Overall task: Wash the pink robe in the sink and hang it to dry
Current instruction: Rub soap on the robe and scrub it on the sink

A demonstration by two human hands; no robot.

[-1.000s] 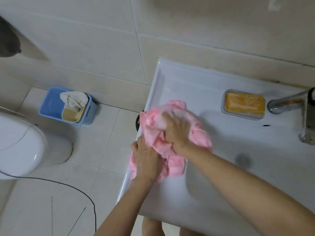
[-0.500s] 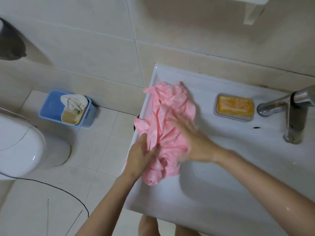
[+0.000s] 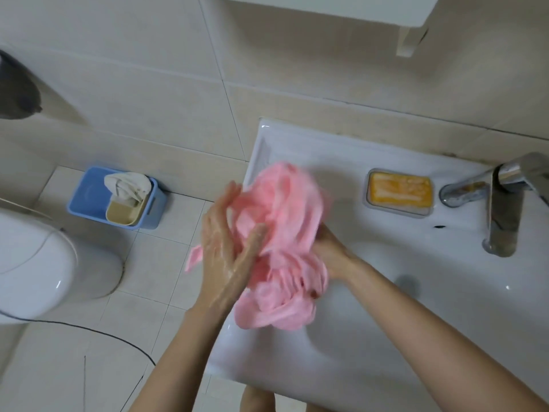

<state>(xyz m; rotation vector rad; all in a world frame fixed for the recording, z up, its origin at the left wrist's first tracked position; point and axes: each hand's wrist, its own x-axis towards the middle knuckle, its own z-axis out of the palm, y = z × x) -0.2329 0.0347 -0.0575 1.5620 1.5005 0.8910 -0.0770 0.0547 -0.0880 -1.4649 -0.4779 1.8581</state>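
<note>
Both forearms come in from 6 o'clock. The left hand (image 3: 228, 248) is glossy with suds. Its fingers are stretched out pretty much straight and pressed flat against the 9 o'clock side of the pink robe (image 3: 282, 233), not curled round it. The right hand (image 3: 331, 252) is at the robe's 3 o'clock and its fingers vanish into the folds, so honestly I can't tell how tight they are or whether it's actually gripping.

The robe itself is a scrunched, blurry bundle over the left edge of the sink (image 3: 386, 346). A little tail of it pokes out past the rim at 9 o'clock, over the floor.

Further back, the orange soap (image 3: 399, 190) sits in its clear dish (image 3: 367, 199) on the sink ledge, at 2 o'clock from the robe. The tap (image 3: 502, 203) is beyond it toward 3 o'clock, with no stream that I can make out.

My read: mid-scrub. Soaping looks done or close to it, given the suds. I'd guess what's left is rinse, wring, hang. There's no hanger or line in view, so the drying half isn't begun.
</note>
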